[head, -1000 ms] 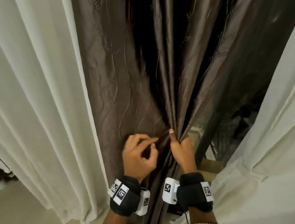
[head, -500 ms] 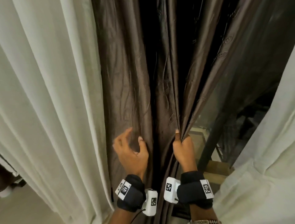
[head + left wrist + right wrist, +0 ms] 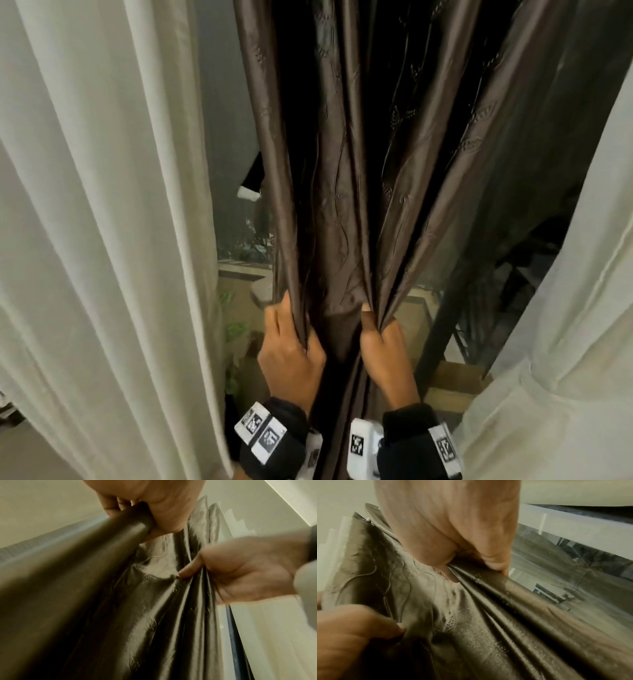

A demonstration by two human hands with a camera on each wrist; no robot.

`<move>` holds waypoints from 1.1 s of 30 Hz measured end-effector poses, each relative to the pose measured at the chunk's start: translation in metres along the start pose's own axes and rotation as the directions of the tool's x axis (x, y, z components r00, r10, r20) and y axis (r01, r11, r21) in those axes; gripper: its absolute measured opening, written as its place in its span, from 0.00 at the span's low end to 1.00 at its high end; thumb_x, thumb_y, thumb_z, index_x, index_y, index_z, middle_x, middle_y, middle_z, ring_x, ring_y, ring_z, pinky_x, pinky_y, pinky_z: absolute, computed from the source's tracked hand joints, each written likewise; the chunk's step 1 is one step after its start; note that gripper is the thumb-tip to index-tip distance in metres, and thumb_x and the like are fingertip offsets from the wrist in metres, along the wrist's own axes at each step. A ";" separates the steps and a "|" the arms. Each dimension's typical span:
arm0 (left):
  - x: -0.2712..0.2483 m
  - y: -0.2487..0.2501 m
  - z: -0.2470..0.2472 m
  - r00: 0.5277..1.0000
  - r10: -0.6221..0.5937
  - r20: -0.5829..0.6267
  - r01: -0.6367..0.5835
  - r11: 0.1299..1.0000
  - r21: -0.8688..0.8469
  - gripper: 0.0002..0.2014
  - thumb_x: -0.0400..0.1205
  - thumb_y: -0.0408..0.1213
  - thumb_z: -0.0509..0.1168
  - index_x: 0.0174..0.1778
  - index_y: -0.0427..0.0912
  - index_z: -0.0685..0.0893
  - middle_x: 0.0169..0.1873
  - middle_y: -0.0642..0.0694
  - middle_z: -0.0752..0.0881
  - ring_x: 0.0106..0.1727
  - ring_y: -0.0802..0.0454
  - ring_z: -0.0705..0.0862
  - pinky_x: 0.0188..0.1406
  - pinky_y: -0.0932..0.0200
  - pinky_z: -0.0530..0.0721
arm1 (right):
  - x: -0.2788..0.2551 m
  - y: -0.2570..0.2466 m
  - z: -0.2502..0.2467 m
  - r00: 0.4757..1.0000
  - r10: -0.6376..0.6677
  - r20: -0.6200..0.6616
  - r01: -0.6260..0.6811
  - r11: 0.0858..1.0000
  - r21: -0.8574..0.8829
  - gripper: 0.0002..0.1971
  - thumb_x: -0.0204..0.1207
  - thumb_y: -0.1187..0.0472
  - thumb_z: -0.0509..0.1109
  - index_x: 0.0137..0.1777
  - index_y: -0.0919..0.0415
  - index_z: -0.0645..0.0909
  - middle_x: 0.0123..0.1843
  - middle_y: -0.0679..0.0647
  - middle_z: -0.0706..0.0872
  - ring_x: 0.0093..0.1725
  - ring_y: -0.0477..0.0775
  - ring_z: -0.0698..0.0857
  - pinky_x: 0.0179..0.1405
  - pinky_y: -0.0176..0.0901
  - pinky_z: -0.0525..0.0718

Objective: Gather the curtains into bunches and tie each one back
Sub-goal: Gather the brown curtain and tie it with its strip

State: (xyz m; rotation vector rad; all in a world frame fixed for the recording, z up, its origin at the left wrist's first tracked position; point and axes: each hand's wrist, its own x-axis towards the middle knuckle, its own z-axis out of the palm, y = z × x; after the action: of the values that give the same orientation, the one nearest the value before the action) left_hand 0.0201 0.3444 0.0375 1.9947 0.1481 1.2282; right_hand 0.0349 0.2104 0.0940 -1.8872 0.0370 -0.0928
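A shiny dark brown curtain with stitched patterns hangs in the middle of the head view, drawn into folds. My left hand grips the curtain's left edge, fingers wrapped round a thick fold. My right hand pinches several pleats on the curtain's right side between thumb and curled fingers. A span of brown cloth stretches between the two hands. In the left wrist view my right hand shows at the right, holding the pleats. No tie-back is in view.
A white curtain hangs at the left and another white curtain at the right. Between the left one and the brown cloth, window glass and green plants show. A dark window frame post slants behind my right hand.
My left hand reached left, took hold of the brown curtain's left edge and pulled it toward the right hand, uncovering the window at the left. My right hand kept its pinch.
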 end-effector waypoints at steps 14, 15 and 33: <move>0.005 -0.009 -0.017 0.973 0.200 0.115 -0.171 0.960 -0.222 0.16 0.82 0.39 0.70 0.66 0.48 0.91 0.56 0.50 0.86 0.57 0.48 0.85 0.55 0.47 0.86 | 0.017 0.001 0.010 0.996 -0.087 -0.025 0.089 0.993 0.072 0.19 0.90 0.42 0.64 0.42 0.51 0.84 0.40 0.47 0.87 0.45 0.53 0.88 0.49 0.43 0.85; 0.017 -0.013 -0.018 0.997 0.067 0.041 -0.058 0.979 -0.197 0.19 0.84 0.43 0.71 0.71 0.49 0.87 0.60 0.50 0.85 0.61 0.48 0.84 0.60 0.46 0.87 | 0.019 0.005 0.007 0.997 -0.078 -0.021 0.079 0.995 0.053 0.21 0.91 0.44 0.64 0.39 0.53 0.82 0.36 0.49 0.84 0.39 0.53 0.86 0.39 0.39 0.83; 0.026 0.014 0.007 0.916 0.124 0.382 0.036 0.921 -0.387 0.17 0.91 0.33 0.66 0.65 0.63 0.87 0.53 0.63 0.93 0.54 0.62 0.92 0.52 0.58 0.89 | 0.017 -0.001 0.017 0.996 0.078 0.044 -0.088 0.954 0.285 0.40 0.60 0.18 0.77 0.60 0.50 0.90 0.56 0.49 0.94 0.59 0.50 0.91 0.68 0.51 0.86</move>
State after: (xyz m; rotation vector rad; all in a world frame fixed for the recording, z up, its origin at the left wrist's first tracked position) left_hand 0.0349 0.3429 0.0639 1.8531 -0.3251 0.7729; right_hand 0.0529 0.2262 0.0907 -1.5937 0.0768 -0.0086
